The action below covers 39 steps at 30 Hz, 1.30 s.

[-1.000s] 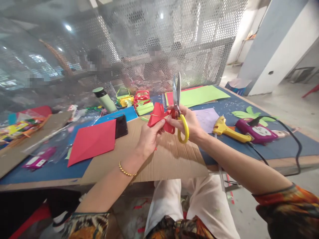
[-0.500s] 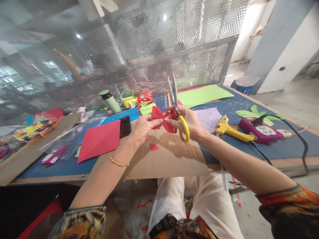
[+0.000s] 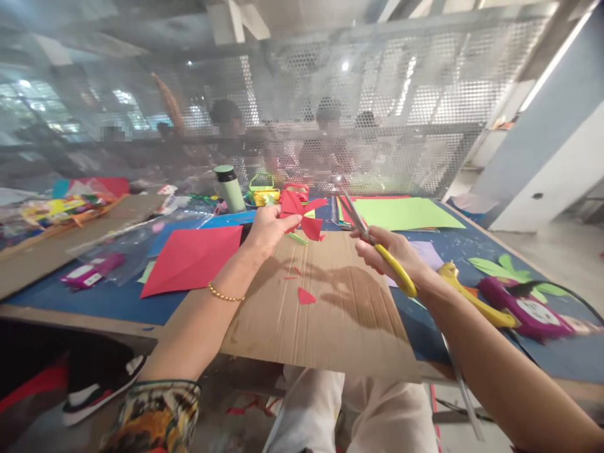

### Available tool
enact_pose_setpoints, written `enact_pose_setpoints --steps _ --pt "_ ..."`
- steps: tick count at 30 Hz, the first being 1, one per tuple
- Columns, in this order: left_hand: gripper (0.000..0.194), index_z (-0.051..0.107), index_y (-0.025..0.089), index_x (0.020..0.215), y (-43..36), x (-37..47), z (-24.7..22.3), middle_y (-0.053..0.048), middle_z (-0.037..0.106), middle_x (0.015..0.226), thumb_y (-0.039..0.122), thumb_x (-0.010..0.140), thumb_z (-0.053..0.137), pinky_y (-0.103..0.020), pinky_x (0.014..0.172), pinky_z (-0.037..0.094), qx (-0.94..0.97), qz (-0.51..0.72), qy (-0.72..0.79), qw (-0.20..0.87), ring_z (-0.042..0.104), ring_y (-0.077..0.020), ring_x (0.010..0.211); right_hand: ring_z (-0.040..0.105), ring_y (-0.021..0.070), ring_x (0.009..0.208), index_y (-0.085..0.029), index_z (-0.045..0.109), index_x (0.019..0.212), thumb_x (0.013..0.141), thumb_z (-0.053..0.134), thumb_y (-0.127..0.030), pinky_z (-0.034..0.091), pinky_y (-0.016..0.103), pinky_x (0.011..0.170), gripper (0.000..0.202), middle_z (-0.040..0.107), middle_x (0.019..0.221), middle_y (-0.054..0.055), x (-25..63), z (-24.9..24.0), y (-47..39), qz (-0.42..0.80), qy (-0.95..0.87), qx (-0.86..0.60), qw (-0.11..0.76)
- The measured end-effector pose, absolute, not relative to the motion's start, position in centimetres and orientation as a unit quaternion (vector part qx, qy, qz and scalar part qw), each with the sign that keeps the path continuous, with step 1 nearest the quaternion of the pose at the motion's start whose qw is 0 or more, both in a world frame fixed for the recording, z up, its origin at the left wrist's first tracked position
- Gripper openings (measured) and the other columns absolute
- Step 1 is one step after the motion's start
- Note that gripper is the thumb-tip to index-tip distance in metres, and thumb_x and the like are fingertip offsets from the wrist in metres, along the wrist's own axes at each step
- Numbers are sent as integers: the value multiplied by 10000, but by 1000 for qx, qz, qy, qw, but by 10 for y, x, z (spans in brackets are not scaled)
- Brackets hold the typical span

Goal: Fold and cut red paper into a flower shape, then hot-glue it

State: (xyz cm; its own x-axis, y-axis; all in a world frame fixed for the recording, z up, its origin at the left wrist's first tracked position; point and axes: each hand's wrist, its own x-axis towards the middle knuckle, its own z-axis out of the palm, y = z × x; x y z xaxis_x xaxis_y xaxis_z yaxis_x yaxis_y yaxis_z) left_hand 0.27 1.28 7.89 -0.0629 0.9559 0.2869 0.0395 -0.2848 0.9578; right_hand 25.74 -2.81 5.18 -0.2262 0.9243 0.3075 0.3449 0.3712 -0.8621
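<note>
Pinched between the thumb and fingers of my left hand [image 3: 268, 231] is a red paper cut-out [image 3: 309, 225] with several petal-like lobes. My right hand [image 3: 392, 255] is apart from it, to the right, closed on scissors [image 3: 396, 269] with yellow handles; their blades point up and away to the left. Below both hands lies a brown cardboard sheet [image 3: 330, 333], with a small red paper scrap [image 3: 306, 296] and thin slivers on it.
Left of the cardboard lies a red sheet [image 3: 193, 259]; a green bottle [image 3: 230, 190] stands behind. Green sheets [image 3: 410, 214] lie at the back right. A yellow glue gun [image 3: 476, 301], purple power socket [image 3: 538, 311] and green paper leaves [image 3: 503, 269] are at right. People sit beyond the mesh screen.
My right hand has moved away to the right with the scissors, letting go of the red cut-out. The cut-out stays in my left hand, its lobes now more visible. The head view has shifted.
</note>
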Motion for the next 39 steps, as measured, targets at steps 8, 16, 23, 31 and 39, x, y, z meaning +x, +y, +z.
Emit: enact_pose_setpoints --steps 8,16,23,31,39 --pt "129 695 146 567 10 -28 78 -12 631 546 123 662 779 -255 577 401 581 556 453 385 524 -110 552 511 170 634 -210 732 1047 776 690 -789 377 287 559 641 590 712 16 260 47 -25 335 -795 -438 252" --pt "188 659 156 553 5 -21 78 12 585 530 74 660 790 -249 542 356 589 531 460 400 471 -95 526 415 144 593 -187 760 989 758 688 -827 321 282 533 684 507 655 -7 252 46 -33 329 -799 -446 236" --pt "258 581 167 533 2 -15 77 28 540 542 85 674 781 -249 545 325 600 487 511 377 455 -93 548 444 159 637 -187 766 957 722 718 -796 346 291 567 655 541 706 13 251 42 -32 340 -784 -469 225" --pt "235 573 185 586 3 -15 73 42 537 572 135 629 798 -264 558 322 617 484 511 352 457 -101 569 395 146 615 -196 791 959 701 725 -807 305 292 561 666 525 671 1 250 44 -32 329 -783 -477 228" --pt "254 512 181 514 0 -14 76 45 486 545 143 664 713 -264 560 272 629 466 510 356 413 -82 551 406 149 618 -203 804 950 694 725 -838 311 288 554 690 541 661 4 250 43 -32 323 -786 -473 231"
